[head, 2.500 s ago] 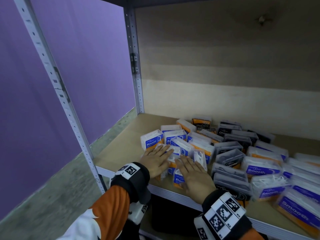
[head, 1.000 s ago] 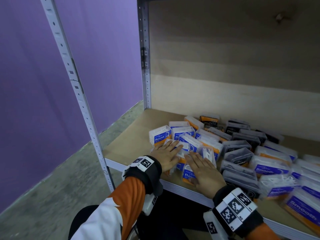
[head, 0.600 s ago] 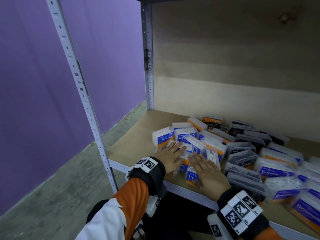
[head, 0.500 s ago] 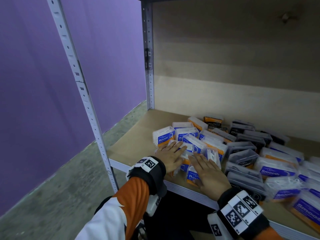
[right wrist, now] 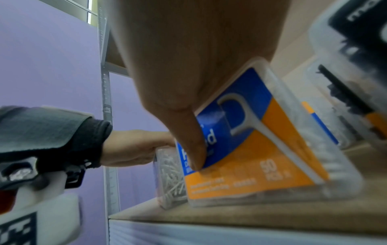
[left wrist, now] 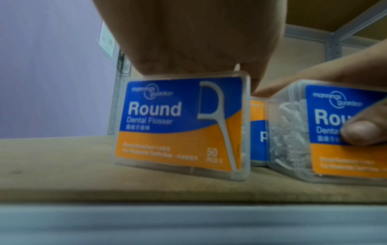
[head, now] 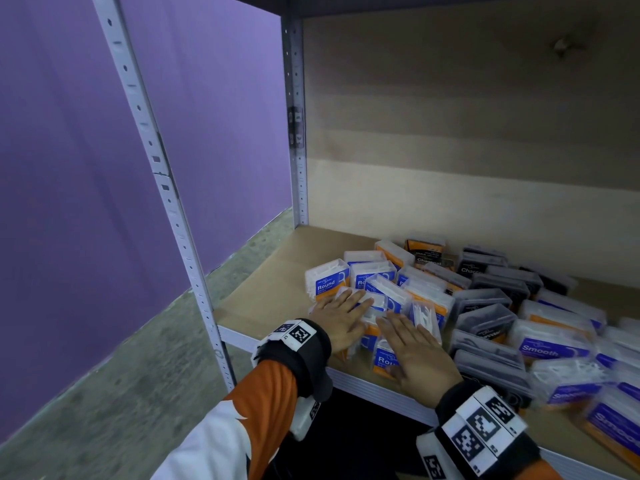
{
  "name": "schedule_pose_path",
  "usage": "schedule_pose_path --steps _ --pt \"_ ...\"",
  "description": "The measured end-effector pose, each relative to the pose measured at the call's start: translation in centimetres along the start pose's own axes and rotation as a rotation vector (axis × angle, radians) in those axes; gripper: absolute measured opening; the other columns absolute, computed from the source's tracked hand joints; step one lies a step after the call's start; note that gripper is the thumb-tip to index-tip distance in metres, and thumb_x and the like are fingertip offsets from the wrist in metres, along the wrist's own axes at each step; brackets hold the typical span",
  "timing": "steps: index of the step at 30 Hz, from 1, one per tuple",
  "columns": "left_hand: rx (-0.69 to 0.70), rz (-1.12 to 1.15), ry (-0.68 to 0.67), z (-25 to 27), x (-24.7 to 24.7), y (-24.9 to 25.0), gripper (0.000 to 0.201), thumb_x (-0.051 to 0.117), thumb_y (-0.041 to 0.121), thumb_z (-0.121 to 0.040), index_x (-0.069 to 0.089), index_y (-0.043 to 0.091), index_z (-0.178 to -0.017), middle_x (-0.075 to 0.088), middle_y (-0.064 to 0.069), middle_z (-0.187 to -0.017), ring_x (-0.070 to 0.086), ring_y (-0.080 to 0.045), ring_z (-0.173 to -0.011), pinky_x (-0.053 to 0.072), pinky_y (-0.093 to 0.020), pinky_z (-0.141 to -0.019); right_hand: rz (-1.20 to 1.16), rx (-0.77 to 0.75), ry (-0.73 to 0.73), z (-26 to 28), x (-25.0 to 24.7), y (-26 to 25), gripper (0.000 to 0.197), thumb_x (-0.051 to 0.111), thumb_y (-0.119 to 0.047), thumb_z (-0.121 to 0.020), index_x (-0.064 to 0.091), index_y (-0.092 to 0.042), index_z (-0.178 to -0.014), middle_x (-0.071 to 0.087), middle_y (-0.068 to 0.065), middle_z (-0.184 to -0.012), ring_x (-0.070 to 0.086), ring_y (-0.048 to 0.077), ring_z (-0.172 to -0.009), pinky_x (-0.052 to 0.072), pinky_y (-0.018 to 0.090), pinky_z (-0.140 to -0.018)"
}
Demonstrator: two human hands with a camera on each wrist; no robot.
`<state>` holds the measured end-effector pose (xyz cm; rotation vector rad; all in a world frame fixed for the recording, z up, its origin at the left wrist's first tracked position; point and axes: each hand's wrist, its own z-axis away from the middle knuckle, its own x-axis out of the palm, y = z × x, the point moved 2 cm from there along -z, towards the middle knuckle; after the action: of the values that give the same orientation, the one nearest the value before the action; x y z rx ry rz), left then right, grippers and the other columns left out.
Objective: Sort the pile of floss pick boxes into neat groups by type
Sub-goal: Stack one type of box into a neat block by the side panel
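A pile of clear floss pick boxes lies on a wooden shelf (head: 273,292). Blue-and-orange "Round" boxes (head: 327,282) are at the left, dark "Charcoal" boxes (head: 485,317) in the middle, and purple "Smooth" boxes (head: 550,344) at the right. My left hand (head: 346,310) lies flat with straight fingers on Round boxes near the front edge. In the left wrist view its palm (left wrist: 188,36) sits on top of an upright Round box (left wrist: 182,127). My right hand (head: 408,341) lies flat beside it on another Round box (right wrist: 261,149), with the thumb (right wrist: 192,145) down over the label.
A perforated metal upright (head: 166,188) stands left of the shelf, a second one (head: 298,133) at the back corner. The shelf's metal front rail (head: 377,393) runs under my wrists. Bare board lies left of the pile. A wooden back panel (head: 467,185) closes the rear.
Both hands stay flat on the same Round boxes. Only the head view has shifted a little, with the pile now sitting further right in the picture.
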<state>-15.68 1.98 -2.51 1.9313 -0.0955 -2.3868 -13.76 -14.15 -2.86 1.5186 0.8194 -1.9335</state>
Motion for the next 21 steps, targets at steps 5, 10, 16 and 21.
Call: schedule_pose_path --steps 5,10,16,21 --pt "0.016 -0.023 -0.014 0.3 -0.2 0.1 0.056 0.023 0.038 -0.103 0.001 0.023 -0.152 -0.007 0.002 -0.161 -0.007 -0.019 -0.149 -0.003 -0.039 -0.12 -0.009 -0.033 -0.07 0.0 -0.7 0.1 0.076 0.042 -0.034 -0.098 -0.011 -0.021 -0.151 -0.017 0.0 -0.159 -0.011 0.017 -0.148 -0.001 0.03 -0.12" --pt "0.044 -0.041 -0.029 0.4 -0.3 0.0 0.058 0.026 0.039 -0.102 0.001 0.022 -0.152 -0.006 0.001 -0.161 -0.005 -0.02 -0.149 0.0 -0.04 -0.12 0.054 -0.09 -0.206 0.4 -3.1 0.5 0.076 0.043 -0.04 -0.097 -0.005 -0.02 -0.152 -0.012 0.002 -0.16 -0.002 0.017 -0.149 0.008 0.032 -0.12" --pt "0.125 0.02 -0.062 -0.2 -2.0 -0.5 0.06 0.038 0.038 -0.1 0.014 0.017 -0.152 0.005 -0.005 -0.16 0.007 -0.019 -0.148 0.008 -0.035 -0.121 0.109 -0.149 -0.275 0.1 -8.2 2.7 0.064 0.046 -0.04 -0.097 0.019 -0.019 -0.151 0.022 0.0 -0.156 0.028 0.016 -0.141 0.026 0.029 -0.116" --pt "0.169 0.052 -0.166 -1.1 -5.0 -1.1 0.051 0.039 0.03 -0.101 0.029 0.012 -0.148 0.022 -0.005 -0.157 0.021 -0.018 -0.145 0.013 -0.025 -0.116 0.143 -0.129 -0.273 -2.1 -11.9 5.0 0.056 0.046 -0.038 -0.097 0.03 -0.017 -0.147 0.034 0.002 -0.152 0.038 0.016 -0.135 0.032 0.024 -0.108"
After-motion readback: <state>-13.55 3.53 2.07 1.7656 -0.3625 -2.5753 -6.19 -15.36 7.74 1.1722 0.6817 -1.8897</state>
